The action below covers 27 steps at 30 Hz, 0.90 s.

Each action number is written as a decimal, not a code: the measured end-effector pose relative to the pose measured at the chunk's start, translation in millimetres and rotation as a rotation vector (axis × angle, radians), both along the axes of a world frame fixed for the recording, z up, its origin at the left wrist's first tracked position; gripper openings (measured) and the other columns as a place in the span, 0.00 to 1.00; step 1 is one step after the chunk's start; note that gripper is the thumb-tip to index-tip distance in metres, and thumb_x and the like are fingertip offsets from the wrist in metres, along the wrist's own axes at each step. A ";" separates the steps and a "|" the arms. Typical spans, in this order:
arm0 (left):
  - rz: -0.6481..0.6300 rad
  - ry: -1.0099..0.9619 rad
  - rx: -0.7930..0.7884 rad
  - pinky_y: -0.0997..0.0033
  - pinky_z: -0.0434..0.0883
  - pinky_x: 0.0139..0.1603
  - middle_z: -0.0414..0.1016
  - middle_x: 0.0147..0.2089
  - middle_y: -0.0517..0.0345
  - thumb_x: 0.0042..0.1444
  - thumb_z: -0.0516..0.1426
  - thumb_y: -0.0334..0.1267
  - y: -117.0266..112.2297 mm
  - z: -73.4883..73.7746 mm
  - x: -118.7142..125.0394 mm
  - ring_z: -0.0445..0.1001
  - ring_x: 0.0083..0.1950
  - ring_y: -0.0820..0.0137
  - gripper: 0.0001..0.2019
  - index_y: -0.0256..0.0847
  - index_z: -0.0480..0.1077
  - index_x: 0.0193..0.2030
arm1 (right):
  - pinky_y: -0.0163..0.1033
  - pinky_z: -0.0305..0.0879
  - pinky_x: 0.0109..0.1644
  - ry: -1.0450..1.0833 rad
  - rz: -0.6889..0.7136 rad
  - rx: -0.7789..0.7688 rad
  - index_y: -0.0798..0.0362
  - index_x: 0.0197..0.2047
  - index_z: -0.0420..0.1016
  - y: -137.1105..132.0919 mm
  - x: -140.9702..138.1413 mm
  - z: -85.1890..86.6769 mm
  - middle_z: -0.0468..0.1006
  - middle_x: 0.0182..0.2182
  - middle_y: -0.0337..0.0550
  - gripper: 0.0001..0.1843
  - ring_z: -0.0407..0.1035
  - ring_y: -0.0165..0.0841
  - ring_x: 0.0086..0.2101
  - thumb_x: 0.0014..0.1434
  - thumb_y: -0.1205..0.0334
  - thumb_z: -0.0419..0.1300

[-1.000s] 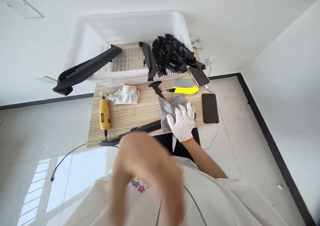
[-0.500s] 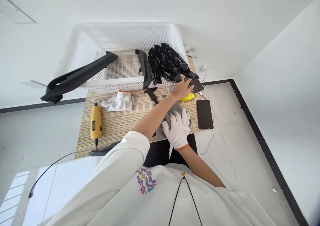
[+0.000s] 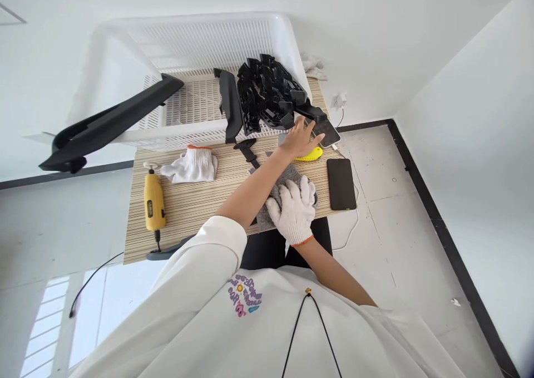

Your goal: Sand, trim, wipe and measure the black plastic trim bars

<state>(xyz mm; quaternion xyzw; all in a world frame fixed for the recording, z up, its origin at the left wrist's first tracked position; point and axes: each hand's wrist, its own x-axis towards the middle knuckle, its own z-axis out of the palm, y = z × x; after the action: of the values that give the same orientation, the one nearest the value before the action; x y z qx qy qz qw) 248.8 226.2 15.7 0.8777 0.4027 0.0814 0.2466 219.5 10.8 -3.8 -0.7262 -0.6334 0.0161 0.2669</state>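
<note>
My left hand [image 3: 299,140] is bare and reaches across to the right, its fingers apart at the edge of a phone [image 3: 326,132]. Whether the fingertips touch the phone I cannot tell. Just below that hand lies a yellow serrated-edged tool [image 3: 312,154], partly covered. My right hand [image 3: 294,208], in a white knit glove with an orange cuff, lies with spread fingers on a grey cloth [image 3: 265,217]. A dark edge shows beside the cloth; what it belongs to is hidden. A small black plastic part [image 3: 248,151] lies left of my left forearm.
A white basket [image 3: 137,138] at the back holds several black plastic parts [image 3: 267,97]; one long black part [image 3: 112,122] leans over its left rim. A yellow rotary tool [image 3: 154,202], a white glove [image 3: 194,165] and a dark tablet-like device [image 3: 341,184] lie on the table [image 3: 200,200].
The view has shifted slightly, so the basket appears higher and further left. My left hand stays by the phone with its fingers a little more spread; my right hand remains on the cloth.
</note>
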 end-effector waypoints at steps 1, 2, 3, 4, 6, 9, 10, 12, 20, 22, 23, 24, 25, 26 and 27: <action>-0.005 -0.001 0.001 0.43 0.46 0.75 0.47 0.76 0.32 0.64 0.39 0.68 -0.1 -0.2 -0.4 0.38 0.79 0.44 0.44 0.34 0.50 0.75 | 0.62 0.39 0.73 0.004 0.000 0.002 0.54 0.54 0.76 -0.1 0.0 -0.2 0.73 0.58 0.49 0.24 0.47 0.56 0.69 0.66 0.45 0.54; -0.011 -0.007 0.003 0.42 0.46 0.75 0.48 0.75 0.33 0.64 0.39 0.68 -0.1 -0.5 -0.7 0.38 0.78 0.44 0.44 0.35 0.50 0.75 | 0.62 0.39 0.73 0.007 -0.001 0.002 0.54 0.54 0.76 -0.1 0.0 -0.2 0.73 0.58 0.49 0.24 0.46 0.56 0.69 0.66 0.45 0.54; -0.016 -0.020 0.010 0.42 0.47 0.74 0.49 0.75 0.33 0.64 0.39 0.68 -0.1 -1.1 -0.9 0.39 0.78 0.44 0.43 0.37 0.49 0.75 | 0.62 0.39 0.73 0.007 -0.003 0.002 0.54 0.54 0.76 -0.1 -0.1 -0.2 0.73 0.58 0.49 0.24 0.46 0.56 0.69 0.66 0.45 0.54; -0.020 -0.037 0.019 0.42 0.47 0.74 0.50 0.74 0.33 0.64 0.39 0.68 -0.1 -1.8 -1.1 0.39 0.78 0.44 0.43 0.38 0.48 0.76 | 0.62 0.39 0.73 0.006 -0.004 0.001 0.54 0.53 0.76 -0.1 -0.2 -0.1 0.73 0.58 0.49 0.24 0.46 0.56 0.69 0.66 0.45 0.54; -0.018 -0.075 0.035 0.42 0.47 0.74 0.52 0.73 0.33 0.64 0.40 0.68 0.1 -3.3 -1.3 0.41 0.78 0.44 0.43 0.39 0.46 0.76 | 0.62 0.39 0.73 0.005 -0.003 -0.002 0.54 0.53 0.76 -0.1 -0.4 0.3 0.74 0.58 0.49 0.24 0.46 0.56 0.69 0.67 0.45 0.54; -0.007 -0.091 0.027 0.42 0.48 0.74 0.53 0.73 0.34 0.64 0.39 0.68 0.7 -4.4 -1.1 0.42 0.78 0.45 0.43 0.41 0.46 0.76 | 0.62 0.40 0.73 0.008 -0.005 0.007 0.54 0.52 0.77 -0.1 -0.6 0.9 0.74 0.57 0.49 0.24 0.46 0.55 0.69 0.66 0.45 0.54; -0.009 -0.081 0.022 0.42 0.48 0.74 0.53 0.73 0.34 0.64 0.39 0.68 0.9 -4.2 -0.9 0.42 0.78 0.45 0.42 0.41 0.47 0.76 | 0.62 0.40 0.73 0.006 -0.009 0.012 0.54 0.52 0.77 -0.1 -0.6 1.0 0.74 0.57 0.49 0.24 0.46 0.55 0.69 0.66 0.45 0.54; -0.015 -0.053 0.017 0.41 0.48 0.73 0.54 0.73 0.35 0.65 0.38 0.67 0.7 -3.1 -0.4 0.42 0.78 0.44 0.41 0.42 0.49 0.76 | 0.61 0.41 0.73 -0.001 -0.015 0.021 0.55 0.52 0.77 -0.1 -0.5 1.0 0.74 0.57 0.48 0.25 0.48 0.55 0.68 0.67 0.44 0.53; -0.013 -0.030 0.033 0.37 0.48 0.73 0.58 0.71 0.38 0.67 0.38 0.64 -4.1 0.2 3.6 0.46 0.77 0.43 0.36 0.45 0.59 0.72 | 0.63 0.40 0.72 -0.011 -0.005 -0.031 0.54 0.55 0.76 -0.5 -0.2 -0.1 0.72 0.59 0.51 0.25 0.45 0.55 0.69 0.66 0.44 0.54; -0.011 -0.038 0.025 0.38 0.49 0.73 0.60 0.69 0.36 0.66 0.38 0.64 -2.9 -0.2 3.4 0.49 0.76 0.45 0.38 0.42 0.54 0.74 | 0.63 0.40 0.72 -0.017 -0.009 -0.038 0.54 0.55 0.76 -0.6 -0.3 0.1 0.72 0.59 0.51 0.25 0.45 0.56 0.70 0.66 0.44 0.54; -0.019 -0.050 0.019 0.40 0.49 0.73 0.62 0.69 0.36 0.67 0.38 0.64 -2.0 -0.3 2.4 0.50 0.76 0.47 0.38 0.41 0.51 0.75 | 0.63 0.39 0.72 -0.019 -0.009 -0.038 0.54 0.55 0.76 -0.7 -0.4 0.2 0.72 0.59 0.51 0.25 0.45 0.55 0.70 0.66 0.45 0.55; -0.035 -0.066 0.015 0.41 0.49 0.73 0.62 0.68 0.37 0.67 0.37 0.64 -1.2 -0.3 0.7 0.49 0.76 0.49 0.39 0.41 0.48 0.75 | 0.63 0.39 0.72 -0.020 -0.007 -0.036 0.54 0.55 0.75 -0.8 -0.5 0.2 0.73 0.59 0.51 0.25 0.45 0.55 0.70 0.66 0.45 0.55; -0.054 -0.085 0.011 0.42 0.48 0.73 0.62 0.69 0.37 0.67 0.36 0.63 -0.7 0.0 -1.6 0.48 0.77 0.51 0.38 0.41 0.46 0.76 | 0.63 0.39 0.72 -0.019 -0.005 -0.031 0.54 0.55 0.75 -0.9 -0.6 0.1 0.73 0.58 0.51 0.25 0.45 0.55 0.70 0.66 0.45 0.55; -0.074 -0.102 0.005 0.44 0.48 0.74 0.60 0.70 0.38 0.68 0.36 0.62 -0.6 0.5 -4.4 0.46 0.78 0.52 0.37 0.41 0.46 0.76 | 0.63 0.39 0.72 -0.017 -0.005 -0.026 0.54 0.55 0.75 -0.9 -0.7 0.1 0.73 0.58 0.51 0.25 0.45 0.55 0.70 0.66 0.45 0.55; -0.086 -0.115 -0.005 0.45 0.48 0.74 0.57 0.72 0.40 0.68 0.35 0.62 -1.0 1.2 -7.7 0.44 0.78 0.53 0.37 0.42 0.46 0.76 | 0.64 0.39 0.72 -0.014 -0.006 -0.019 0.54 0.55 0.75 -0.9 -0.8 0.0 0.73 0.58 0.51 0.25 0.45 0.55 0.70 0.66 0.45 0.55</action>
<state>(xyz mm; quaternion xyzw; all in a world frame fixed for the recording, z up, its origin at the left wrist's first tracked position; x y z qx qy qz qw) 241.1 225.2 16.9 0.8874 0.3500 0.1200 0.2750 218.7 9.9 -3.8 -0.7307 -0.6328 0.0163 0.2555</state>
